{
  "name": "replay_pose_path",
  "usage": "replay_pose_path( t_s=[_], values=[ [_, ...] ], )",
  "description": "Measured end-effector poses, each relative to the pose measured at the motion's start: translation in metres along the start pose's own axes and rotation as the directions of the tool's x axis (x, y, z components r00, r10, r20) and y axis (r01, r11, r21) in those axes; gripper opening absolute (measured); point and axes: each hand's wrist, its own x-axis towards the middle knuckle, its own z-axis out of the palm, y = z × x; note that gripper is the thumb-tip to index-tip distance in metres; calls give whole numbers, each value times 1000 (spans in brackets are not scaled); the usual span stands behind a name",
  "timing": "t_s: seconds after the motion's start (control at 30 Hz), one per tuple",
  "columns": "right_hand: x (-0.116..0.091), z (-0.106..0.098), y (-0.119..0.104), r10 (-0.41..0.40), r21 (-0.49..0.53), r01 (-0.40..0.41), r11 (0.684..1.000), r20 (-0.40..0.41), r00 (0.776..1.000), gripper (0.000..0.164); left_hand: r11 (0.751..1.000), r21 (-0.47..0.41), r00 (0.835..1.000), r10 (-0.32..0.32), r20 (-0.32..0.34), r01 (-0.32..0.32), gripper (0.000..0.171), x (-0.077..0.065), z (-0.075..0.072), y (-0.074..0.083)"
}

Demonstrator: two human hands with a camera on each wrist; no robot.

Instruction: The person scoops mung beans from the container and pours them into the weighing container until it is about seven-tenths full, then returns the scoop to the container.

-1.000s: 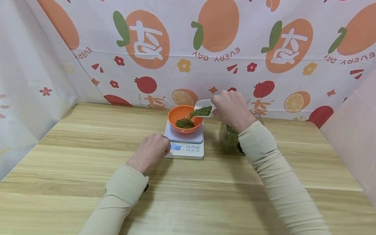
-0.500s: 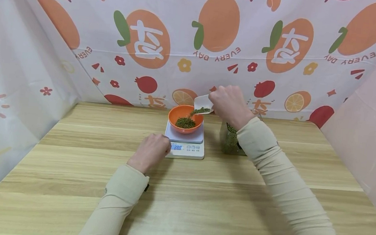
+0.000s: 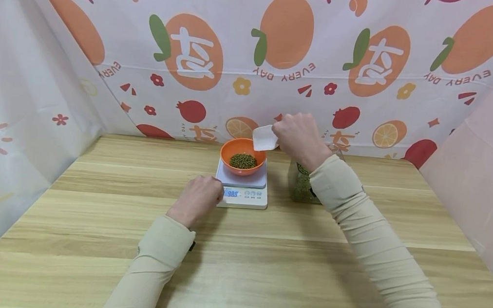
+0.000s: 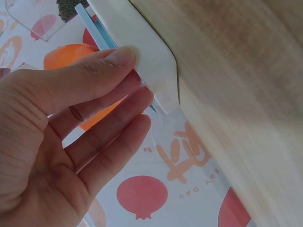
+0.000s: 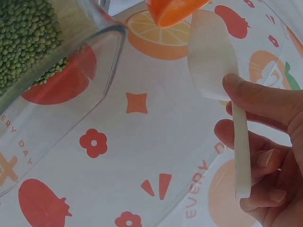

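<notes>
item, your right hand (image 3: 301,137): raised above the table, right of the bowl; thumb and fingers clamped on the scoop's handle, the outer fingers curled beside it.

item, scoop (image 3: 265,138): white, short-handled, held by you alone; tipped over the right rim of the bowl, its blade angled down towards the left. whether it touches the rim, you cannot tell.

item, bowl (image 3: 234,149): orange, upright, standing on the scale's plate at the far middle of the table.

item, green beans (image 3: 243,162): a small heap in the bottom of the bowl.

item, scale (image 3: 246,203): white, flat on the table, its panel on the near side with round buttons and a lit blue display (image 3: 232,194); digits too small to read surely.

item, your left hand (image 3: 198,198): at the near left corner of the scale; thumb and index finger clamped on the edge, the other fingers bent and slightly apart.

item, container (image 3: 302,190): clear, holding more green beans, right of the scale, partly hidden by your right forearm.

item, sleeves (image 3: 163,244): beige, one on each of your arms.

item, table (image 3: 262,277): pale wood grain.

item, cloth (image 3: 247,41): white, fruit-printed, hung along the far side.
</notes>
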Motion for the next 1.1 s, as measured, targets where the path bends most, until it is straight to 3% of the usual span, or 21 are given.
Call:
replay_pose_path(
  t_s=[0.83, 1.1],
  values=[
    [-5, 5, 5, 30, 113, -26, 993, -35, 999, 14, 1000, 9, 1000, -4, 3, 4, 35, 0, 0, -2],
    [-8, 4, 9, 53, 154, -51, 987, -11, 999, 19, 1000, 0, 1000, 5, -4, -5, 36, 0, 1, -1]
  ],
)
